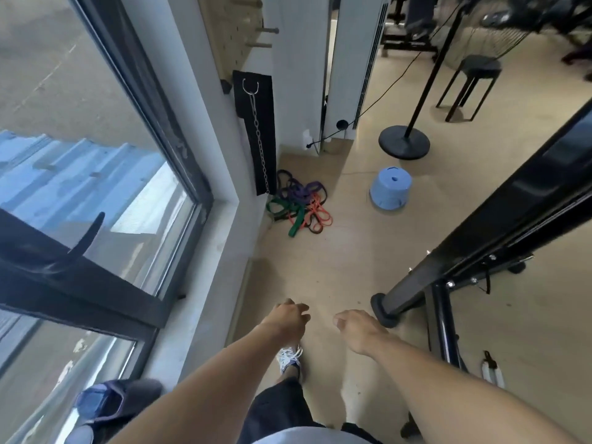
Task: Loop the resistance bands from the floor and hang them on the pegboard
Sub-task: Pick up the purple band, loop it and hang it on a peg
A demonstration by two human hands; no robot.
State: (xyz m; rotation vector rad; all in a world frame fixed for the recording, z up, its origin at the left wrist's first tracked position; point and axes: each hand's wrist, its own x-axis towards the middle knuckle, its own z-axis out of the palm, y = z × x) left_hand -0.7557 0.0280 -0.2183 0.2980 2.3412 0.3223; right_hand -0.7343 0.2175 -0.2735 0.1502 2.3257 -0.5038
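While both hands, left hand and right hand, hang loosely curled and hold nothing, the tangled purple, green, orange and black rubber resistance bands lie on the floor below the tan wooden pegboard, near one pale-blue upturned plastic stool and one black round stand base.

This is a gym room. Stretchy bands lie on the floor, a black workout machine stands nearby, and a pegboard hangs by the window.

pegboard cut off at top, resistance bands tangled, count unclear
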